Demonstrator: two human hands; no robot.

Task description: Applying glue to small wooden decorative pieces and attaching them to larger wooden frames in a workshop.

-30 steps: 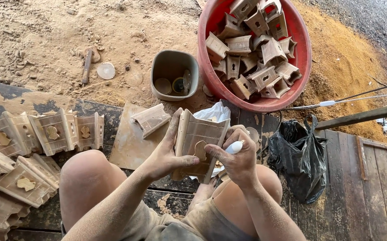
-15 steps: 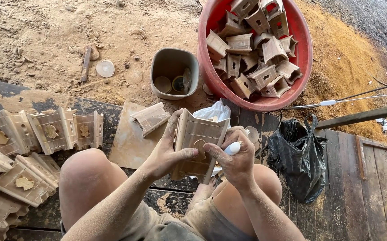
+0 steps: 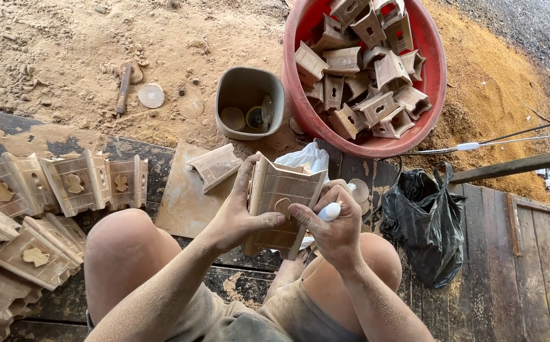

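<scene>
Seated view: I am gripping a small wooden house-shaped piece [image 3: 279,206] over my knees, my left hand [image 3: 240,215] closed round its side, thumb on the front, while my right hand [image 3: 332,221] is closed on a white tube [image 3: 329,211] at its face; steadying the piece seems key to working it cleanly. The red basin [image 3: 436,76] is holding many like pieces; the grey tub [image 3: 232,95] is holding small round lids.
</scene>
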